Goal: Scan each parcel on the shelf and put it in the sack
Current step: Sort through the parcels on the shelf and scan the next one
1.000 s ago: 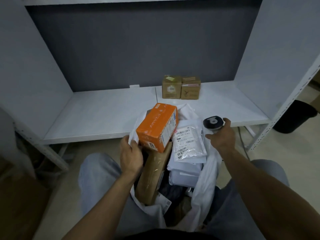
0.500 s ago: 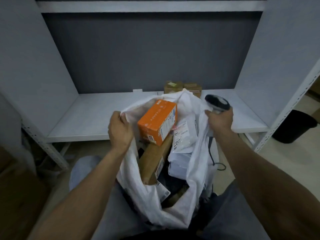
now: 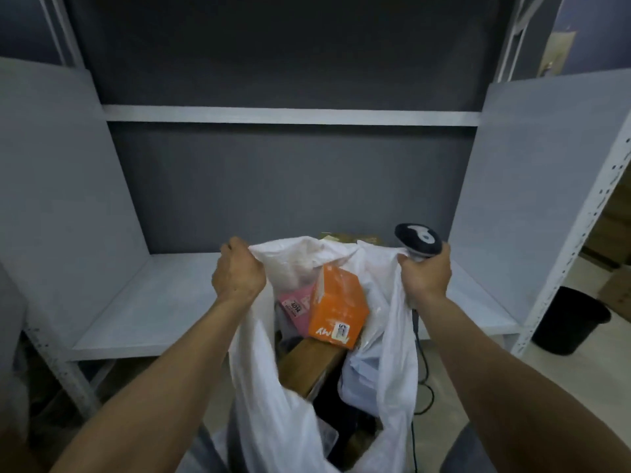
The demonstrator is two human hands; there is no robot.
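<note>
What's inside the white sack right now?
In the sack: an orange box on top, a pink parcel beside it, a brown box beneath, a pale mailer at right. Anything deeper is hidden by these and the sack's folds.

Box (image 3: 338, 308) in sack (image 3: 266, 387), sack before shelf (image 3: 143, 302), bin (image 3: 570, 322) right of shelf

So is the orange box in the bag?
In. The orange box lies tilted inside the white bag, below the rim gripped by the left hand and right hand.
</note>
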